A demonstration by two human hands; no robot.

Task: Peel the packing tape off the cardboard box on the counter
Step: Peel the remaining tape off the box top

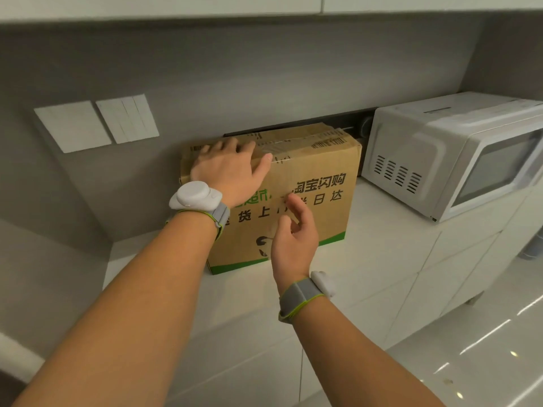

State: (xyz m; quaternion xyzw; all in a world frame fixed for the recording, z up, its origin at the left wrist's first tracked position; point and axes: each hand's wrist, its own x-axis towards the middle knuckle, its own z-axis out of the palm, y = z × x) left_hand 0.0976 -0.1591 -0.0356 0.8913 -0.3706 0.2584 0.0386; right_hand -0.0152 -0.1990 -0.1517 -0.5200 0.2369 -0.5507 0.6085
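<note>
White counter, perhaps tiled.

Matt brown cardboard box, glossy clear tape across its top (it catches light), smooth white counter, shiny plastic microwave.
</note>
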